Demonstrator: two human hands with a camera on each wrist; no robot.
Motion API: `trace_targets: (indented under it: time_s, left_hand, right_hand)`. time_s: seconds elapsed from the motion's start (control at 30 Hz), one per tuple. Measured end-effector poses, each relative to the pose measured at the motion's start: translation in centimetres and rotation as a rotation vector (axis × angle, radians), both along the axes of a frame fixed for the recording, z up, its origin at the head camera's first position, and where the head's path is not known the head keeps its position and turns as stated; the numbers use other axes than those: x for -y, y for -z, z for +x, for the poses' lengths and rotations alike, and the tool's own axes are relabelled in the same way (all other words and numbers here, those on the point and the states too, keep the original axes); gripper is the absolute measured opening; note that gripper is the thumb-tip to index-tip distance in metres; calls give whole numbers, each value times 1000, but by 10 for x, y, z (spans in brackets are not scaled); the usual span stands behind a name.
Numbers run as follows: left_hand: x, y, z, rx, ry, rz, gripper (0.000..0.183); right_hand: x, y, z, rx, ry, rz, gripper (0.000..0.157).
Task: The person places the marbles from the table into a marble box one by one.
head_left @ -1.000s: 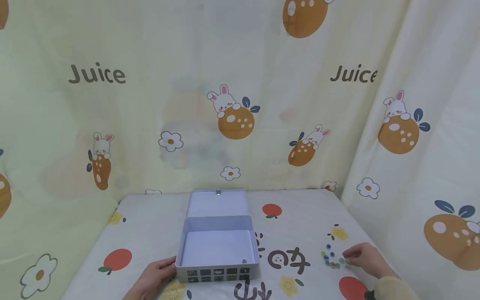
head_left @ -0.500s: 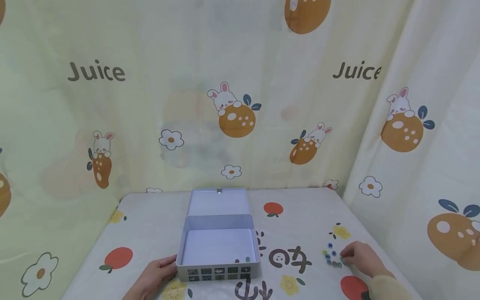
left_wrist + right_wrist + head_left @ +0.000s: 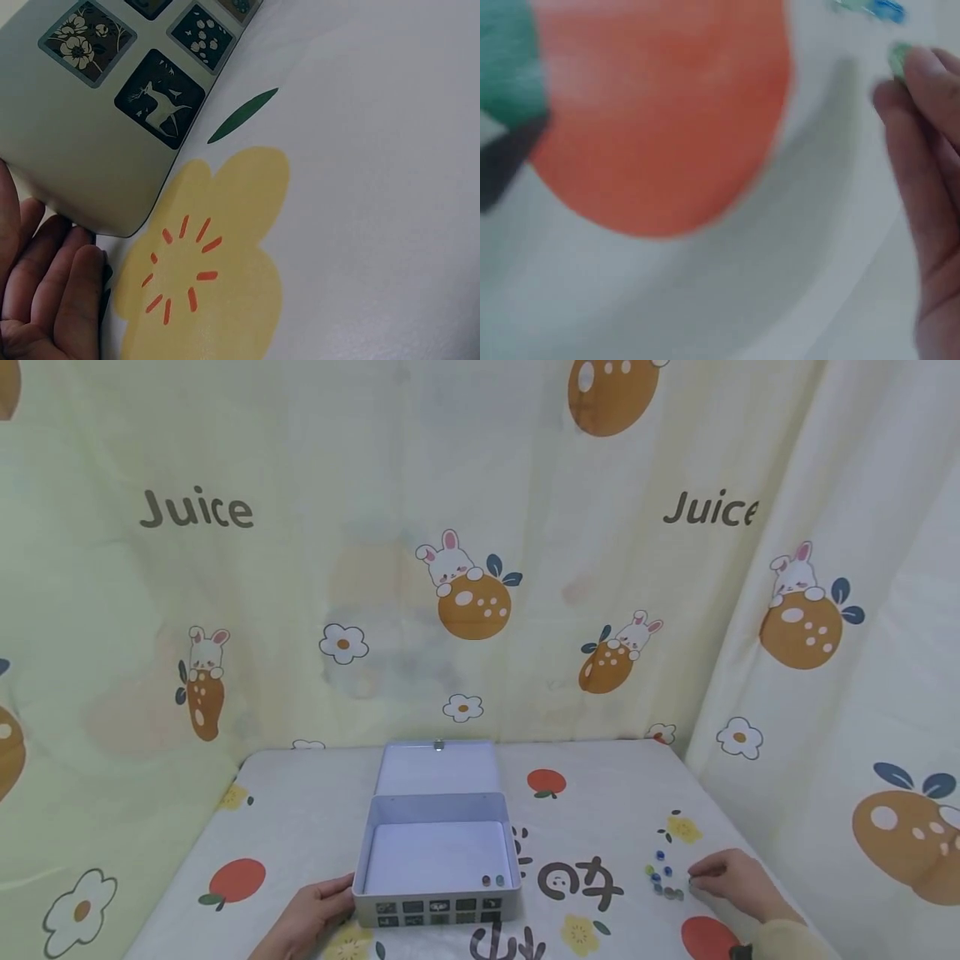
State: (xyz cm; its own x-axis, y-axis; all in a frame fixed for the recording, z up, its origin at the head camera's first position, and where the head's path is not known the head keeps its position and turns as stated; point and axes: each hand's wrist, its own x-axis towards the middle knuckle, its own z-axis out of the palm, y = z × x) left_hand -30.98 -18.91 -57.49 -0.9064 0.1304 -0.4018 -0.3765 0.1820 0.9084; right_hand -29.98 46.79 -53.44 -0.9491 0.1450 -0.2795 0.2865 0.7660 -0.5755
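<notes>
A pale hinged tin box, its lid thrown back, stands in the middle of the table in the head view. Dark picture tiles decorate its front. Two small marbles lie inside at the front right corner. My left hand rests against the box's left side, fingers touching near its corner in the left wrist view. At the right, my right hand pinches a green glass marble between thumb and fingertips. Several blue and greenish marbles lie just left of that hand.
A white tablecloth with printed fruit, flowers and lettering covers the table. A printed curtain hangs behind it and along both sides.
My right hand moved left to the marbles, then drew back right with a green one pinched. Inside the box, a second marble came into view and rolled right beside the first. Left hand stayed put.
</notes>
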Motion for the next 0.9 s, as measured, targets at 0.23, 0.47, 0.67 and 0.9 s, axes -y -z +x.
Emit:
trace_targets:
  time_s: [0.23,0.47,0.67,0.9]
  left_hand:
    - [0,1,0,-5,4,20,70]
    - [2,1,1,-13,2,5,68]
    - [5,-1,3,-39,13,6,67]
    - [1,-1,5,-81,36,-26,67]
  right_hand:
    - [-20,-8,10,58,29,-174,39]
    - [2,-16,6,-24,-71,-362,44]
    - [72,-27,-19,-109,-244,-457,42]
    - [173,-56,-53,-151,-338,-448,33]
